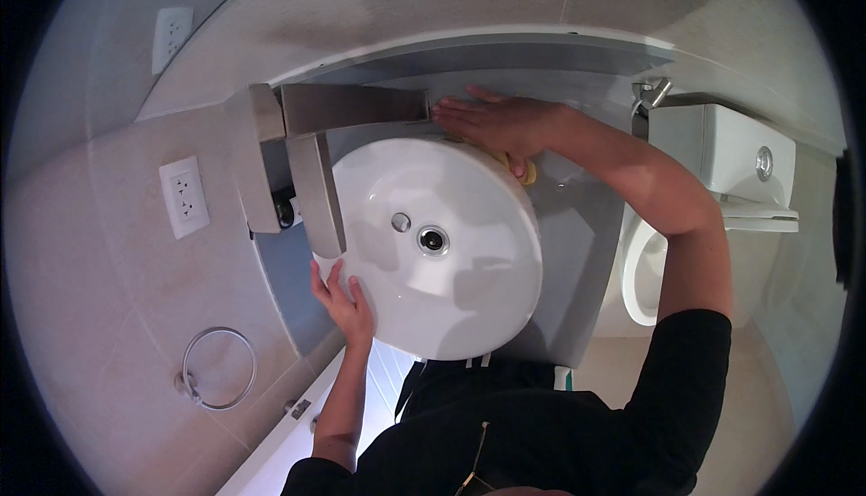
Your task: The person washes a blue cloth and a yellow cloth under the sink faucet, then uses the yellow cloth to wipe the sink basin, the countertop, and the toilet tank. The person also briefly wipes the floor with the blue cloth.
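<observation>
A white vessel basin (467,293) stands on a grey countertop (568,252) before me. Its metal drain (433,241) and a round metal cap (400,222) show inside the bowl. Behind the basin, my right hand (497,124) presses a yellow cloth (529,170) against its outer side; most of the cloth is hidden beneath the palm. The fingertips of that hand reach close to a brushed-metal faucet (355,107). My left hand (348,303) rests with spread fingers on the basin's left side, just below the end of the faucet's other arm, and holds nothing.
At the right stands a white toilet (741,151) with a metal valve (653,93) beside its tank. A towel ring (220,367) and a socket plate (184,197) are on the left wall. A white door (284,442) is at lower left.
</observation>
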`<action>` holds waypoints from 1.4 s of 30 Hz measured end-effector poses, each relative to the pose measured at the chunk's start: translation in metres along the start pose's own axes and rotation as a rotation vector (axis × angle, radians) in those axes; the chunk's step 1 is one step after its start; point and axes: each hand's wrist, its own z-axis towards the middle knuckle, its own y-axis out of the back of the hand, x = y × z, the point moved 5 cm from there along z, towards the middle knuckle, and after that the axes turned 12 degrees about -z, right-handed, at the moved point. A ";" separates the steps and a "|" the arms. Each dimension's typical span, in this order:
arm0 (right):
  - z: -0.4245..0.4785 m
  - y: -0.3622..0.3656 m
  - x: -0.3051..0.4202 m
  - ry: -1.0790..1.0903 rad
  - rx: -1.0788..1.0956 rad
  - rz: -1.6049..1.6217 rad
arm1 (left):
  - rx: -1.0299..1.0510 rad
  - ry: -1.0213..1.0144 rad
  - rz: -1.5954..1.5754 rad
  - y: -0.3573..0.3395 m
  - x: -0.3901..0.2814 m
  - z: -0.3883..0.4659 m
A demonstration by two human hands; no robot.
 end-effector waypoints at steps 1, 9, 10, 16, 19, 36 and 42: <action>0.000 0.001 0.000 0.014 -0.003 0.039 | 0.000 0.005 -0.008 0.001 0.001 0.000; -0.012 -0.017 -0.008 -0.001 -0.201 0.208 | 0.009 -0.022 0.019 0.003 -0.001 0.000; -0.020 -0.026 -0.009 -0.031 -0.290 0.217 | 0.010 -0.020 0.019 0.002 -0.003 0.000; -0.063 -0.029 -0.001 -0.231 -0.541 0.483 | 0.010 -0.018 -0.009 0.002 -0.001 -0.003; -0.099 -0.011 -0.009 -0.447 -0.788 0.837 | 0.010 -0.045 -0.001 0.003 -0.002 -0.003; -0.088 -0.077 0.059 -0.767 -1.048 0.324 | -0.022 -0.073 -0.079 0.005 -0.004 -0.005; -0.088 -0.072 0.055 -0.491 -0.865 0.648 | -0.029 -0.067 -0.110 0.007 0.000 -0.004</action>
